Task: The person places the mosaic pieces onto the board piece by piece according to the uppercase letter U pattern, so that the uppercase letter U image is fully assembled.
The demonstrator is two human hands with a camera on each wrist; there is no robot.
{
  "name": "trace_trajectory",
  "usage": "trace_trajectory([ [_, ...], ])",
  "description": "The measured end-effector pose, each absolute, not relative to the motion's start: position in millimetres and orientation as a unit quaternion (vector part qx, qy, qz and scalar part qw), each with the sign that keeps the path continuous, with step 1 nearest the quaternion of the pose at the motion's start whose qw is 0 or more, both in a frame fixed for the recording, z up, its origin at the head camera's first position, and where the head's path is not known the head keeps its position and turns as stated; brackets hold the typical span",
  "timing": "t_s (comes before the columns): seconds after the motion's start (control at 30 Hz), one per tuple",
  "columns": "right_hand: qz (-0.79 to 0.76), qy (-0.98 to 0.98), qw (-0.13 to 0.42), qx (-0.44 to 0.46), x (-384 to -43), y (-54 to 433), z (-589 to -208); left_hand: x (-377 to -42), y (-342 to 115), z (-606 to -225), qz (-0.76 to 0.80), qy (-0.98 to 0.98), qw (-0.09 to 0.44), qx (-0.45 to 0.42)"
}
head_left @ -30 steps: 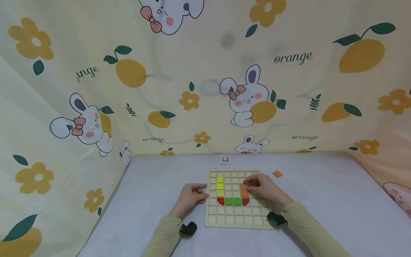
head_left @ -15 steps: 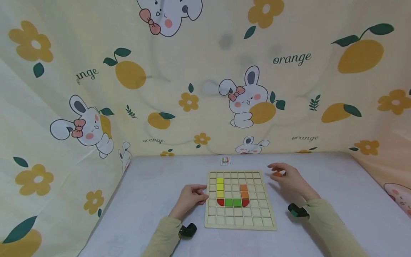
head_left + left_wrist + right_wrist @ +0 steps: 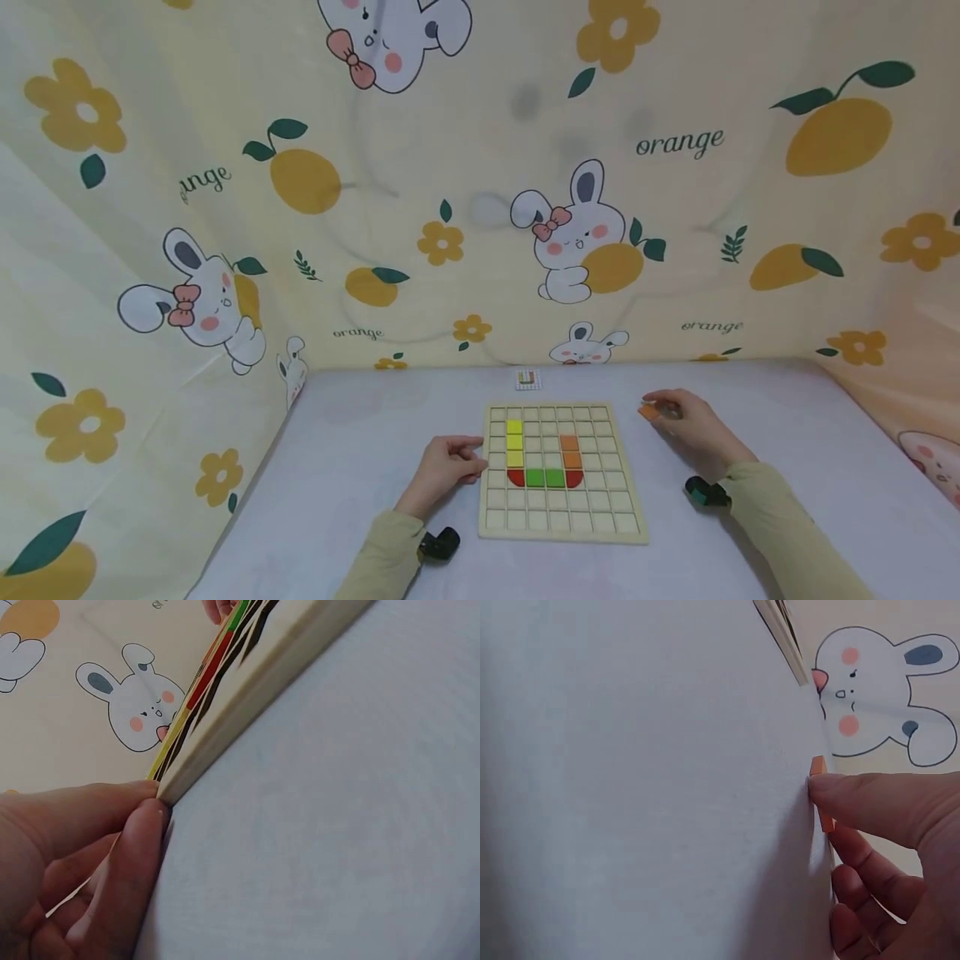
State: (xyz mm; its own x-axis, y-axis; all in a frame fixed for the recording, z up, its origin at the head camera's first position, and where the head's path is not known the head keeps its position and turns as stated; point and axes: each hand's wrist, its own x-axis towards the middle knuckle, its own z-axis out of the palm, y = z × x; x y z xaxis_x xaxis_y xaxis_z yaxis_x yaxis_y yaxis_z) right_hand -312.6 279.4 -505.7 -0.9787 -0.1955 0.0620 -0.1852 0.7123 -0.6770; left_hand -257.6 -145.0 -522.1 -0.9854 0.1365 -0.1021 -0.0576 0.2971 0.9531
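A square wooden grid board [image 3: 558,523] lies on the table. Set in its cells, a U shape is made of three yellow tiles [image 3: 514,442], two red rounded corner tiles [image 3: 516,477], two green tiles [image 3: 544,477] and two orange tiles [image 3: 571,451]. At the board's left side my left hand [image 3: 441,472] pinches the edge between thumb and finger. Off the right side, my right hand [image 3: 693,427] holds a loose orange square tile [image 3: 648,411] between thumb and fingers. The right wrist view shows this tile [image 3: 818,765] edge-on, partly covered by the thumb.
Behind the board lies a small card [image 3: 527,380] printed with a similar coloured U on a grid. A patterned cloth [image 3: 480,183] with rabbits and oranges hangs behind the white table [image 3: 375,417]. Each wrist carries a small black camera [image 3: 439,545].
My right hand has left the orange tiles on the board, reached right and picked up the loose orange tile from the table. The left hand stays at the board's edge.
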Motion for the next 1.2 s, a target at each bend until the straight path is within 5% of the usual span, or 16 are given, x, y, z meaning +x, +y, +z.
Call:
trace_trajectory([
  [0.77, -0.379, 0.923, 0.026, -0.061, -313, 274, -496, -259, -146, -522, 0.598, 0.797, 0.078, 0.035],
  [1.0, -0.380, 0.915, -0.034, -0.127, -306, 247, -476, -259, -146, -521, 0.596, 0.799, 0.079, 0.029],
  [1.2, -0.401, 0.901, -0.030, -0.160, -298, 213, -465, -256, -145, -521, 0.600, 0.796, 0.079, 0.032],
])
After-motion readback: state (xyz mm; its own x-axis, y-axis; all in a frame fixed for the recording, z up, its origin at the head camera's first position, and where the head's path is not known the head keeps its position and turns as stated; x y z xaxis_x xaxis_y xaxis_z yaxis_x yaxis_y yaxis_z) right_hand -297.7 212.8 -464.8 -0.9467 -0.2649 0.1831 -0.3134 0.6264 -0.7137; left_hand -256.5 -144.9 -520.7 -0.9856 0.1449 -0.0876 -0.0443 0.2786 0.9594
